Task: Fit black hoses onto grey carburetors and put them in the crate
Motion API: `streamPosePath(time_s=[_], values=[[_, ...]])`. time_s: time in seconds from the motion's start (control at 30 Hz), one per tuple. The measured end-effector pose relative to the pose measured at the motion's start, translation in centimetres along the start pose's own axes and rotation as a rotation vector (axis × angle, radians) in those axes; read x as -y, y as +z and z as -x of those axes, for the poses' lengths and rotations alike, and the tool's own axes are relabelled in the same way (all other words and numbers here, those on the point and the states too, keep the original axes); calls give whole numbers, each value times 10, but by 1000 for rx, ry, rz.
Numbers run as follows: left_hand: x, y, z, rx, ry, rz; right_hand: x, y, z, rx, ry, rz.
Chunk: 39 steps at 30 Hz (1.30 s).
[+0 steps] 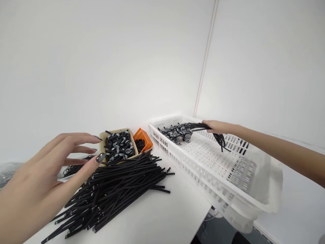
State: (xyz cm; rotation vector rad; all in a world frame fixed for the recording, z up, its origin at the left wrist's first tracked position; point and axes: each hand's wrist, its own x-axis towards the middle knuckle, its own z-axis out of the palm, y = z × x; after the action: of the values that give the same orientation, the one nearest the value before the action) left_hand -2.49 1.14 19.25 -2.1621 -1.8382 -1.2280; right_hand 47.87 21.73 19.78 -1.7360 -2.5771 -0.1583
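Note:
My right hand (215, 126) is closed around a bundle of thin black cords (220, 140) above the white plastic basket (193, 162). The cords run left toward several clear parts with black pieces (177, 132) grouped at the basket's far left end. With fingers spread and nothing in them, my left hand (61, 166) hovers at the left. Below and beyond it lies a pile of black tubes (122, 186) on the white table. Beside its fingertips stands a cream tray (133, 144) full of small black-and-clear pieces (119, 145).
An orange basket (145, 137) with small dark pieces leans between the cream tray and the white basket. Clear plastic wrapping (8, 171) lies at the far left. White walls rise behind. The white basket reaches past the right edge of the table (177, 210).

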Motion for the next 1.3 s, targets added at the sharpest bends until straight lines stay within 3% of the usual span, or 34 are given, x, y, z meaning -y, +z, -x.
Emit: streamPosePath(time_s=[0.2, 0.27, 0.37, 0.5, 0.57, 0.63, 0.7, 0.8, 0.93, 1.03, 1.1, 1.2, 1.3], values=[[-8, -9, 5, 18, -54, -27, 72, -68, -34, -216, -167, 52], [-7, -12, 6, -17, -50, -37, 108, -84, -42, -320, -286, 37], [-9, -16, 9, -66, -34, -58, 176, -93, -54, -365, -503, -6], [-14, -23, 15, -100, 5, -81, 275, -66, -71, -237, -800, -36], [-14, -26, 17, -139, 2, -90, 315, -40, -78, -128, -817, 10], [-11, -28, 19, -209, 2, -80, 342, -15, -81, -5, -761, 70], [-7, -29, 20, -302, 26, -58, 353, 0, -80, 106, -780, 90], [-2, -28, 22, -352, 70, -58, 341, 0, -71, 171, -811, 65], [2, -25, 19, -189, 148, -75, 286, -22, -58, 131, -685, -22], [9, -15, 14, 48, 150, -89, 223, -26, -52, 34, -474, -17], [14, -2, 10, 234, 100, -105, 170, -16, -46, 28, -306, 5], [11, 30, 7, 481, 32, -149, 86, 12, -29, 150, -79, 63], [-9, 74, 11, 677, 68, -266, 15, 47, -4, 333, 116, 39]])
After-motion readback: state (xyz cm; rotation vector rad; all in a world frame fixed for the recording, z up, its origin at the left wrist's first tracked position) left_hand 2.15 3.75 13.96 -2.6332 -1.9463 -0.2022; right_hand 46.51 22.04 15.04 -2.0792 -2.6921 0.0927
